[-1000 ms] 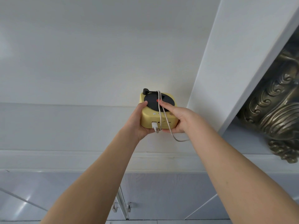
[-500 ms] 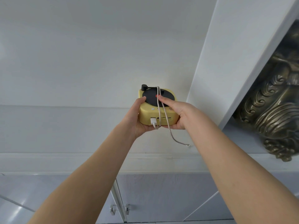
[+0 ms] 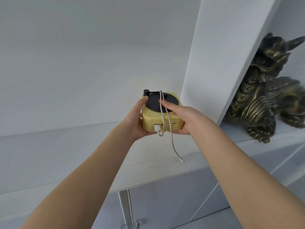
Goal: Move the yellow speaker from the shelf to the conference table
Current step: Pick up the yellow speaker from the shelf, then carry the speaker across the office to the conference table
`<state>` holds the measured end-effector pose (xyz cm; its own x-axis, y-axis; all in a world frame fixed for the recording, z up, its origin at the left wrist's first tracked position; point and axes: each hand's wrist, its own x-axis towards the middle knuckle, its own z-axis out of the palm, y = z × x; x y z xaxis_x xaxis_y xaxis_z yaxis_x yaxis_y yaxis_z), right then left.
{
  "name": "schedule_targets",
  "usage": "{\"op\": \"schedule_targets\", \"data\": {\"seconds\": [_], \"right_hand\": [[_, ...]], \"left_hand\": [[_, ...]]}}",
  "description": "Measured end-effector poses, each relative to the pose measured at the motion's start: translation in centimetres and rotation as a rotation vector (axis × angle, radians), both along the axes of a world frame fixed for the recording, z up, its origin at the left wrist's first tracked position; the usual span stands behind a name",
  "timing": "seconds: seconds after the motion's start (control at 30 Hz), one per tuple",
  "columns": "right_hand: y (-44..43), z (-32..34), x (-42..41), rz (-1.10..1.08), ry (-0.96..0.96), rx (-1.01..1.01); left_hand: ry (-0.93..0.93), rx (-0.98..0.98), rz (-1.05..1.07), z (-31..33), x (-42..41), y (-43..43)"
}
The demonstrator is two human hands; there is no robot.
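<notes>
Centre of frame: gripping yellow speaker (image 3: 149, 120) between 2 hands, held just above white shelf (image 3: 66, 154) running across lower left. Left hand (image 3: 134, 120): wrapped round left side, thumb on top edge near black tonearm (image 3: 146, 92), fingers curled underneath. Right hand (image 3: 186, 118): clamped on right side, 1 fingertip on top pinning white cable (image 3: 173, 142) against black disc (image 3: 153, 103), other fingers under base. Looped over top, plugged into front port, loose end dangling below speaker toward shelf edge. Right of frame: bronze dragon-like statue (image 3: 267, 96) in next compartment, past white divider (image 3: 222, 55), well apart from speaker. Bottom of frame: grey cabinet doors (image 3: 165, 204) under shelf.
</notes>
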<state>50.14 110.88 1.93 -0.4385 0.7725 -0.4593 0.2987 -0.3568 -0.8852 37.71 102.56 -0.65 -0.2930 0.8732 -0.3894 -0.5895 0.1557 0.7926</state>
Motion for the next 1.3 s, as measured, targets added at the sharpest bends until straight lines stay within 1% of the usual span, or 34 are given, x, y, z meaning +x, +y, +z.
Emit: {"op": "schedule_targets", "data": {"seconds": [0.2, 0.37, 0.53, 0.6, 0.77, 1.03, 1.3], "right_hand": [[-3.7, 0.1, 1.9, -0.188, 0.053, -0.013], [-6.9, -0.8, 5.6, -0.364, 0.051, -0.028], [-10.6, -1.3, 12.1, -0.589, 0.049, -0.042], [-12.1, -1.4, 15.4, -0.689, 0.044, -0.039], [-15.3, -1.4, 23.1, -0.906, 0.019, -0.036], [-18.7, -2.4, 35.9, -1.177, 0.025, -0.072], [-17.0, -2.7, 49.8, -1.359, 0.041, -0.075]], "left_hand": [[0.104, -0.031, -0.19, 1.1, 0.8, -1.8], [0.097, -0.029, -0.42, 0.8, 3.3, -2.8], [0.066, -0.016, -0.662, -0.1, 9.4, -3.1], [0.047, -0.006, -0.773, -0.3, 12.8, -3.2], [0.037, -0.011, -0.968, -0.9, 21.3, -3.1], [0.082, -0.085, -1.181, -2.0, 36.2, -2.9], [0.115, -0.075, -1.324, -2.0, 51.3, 0.2]]}}
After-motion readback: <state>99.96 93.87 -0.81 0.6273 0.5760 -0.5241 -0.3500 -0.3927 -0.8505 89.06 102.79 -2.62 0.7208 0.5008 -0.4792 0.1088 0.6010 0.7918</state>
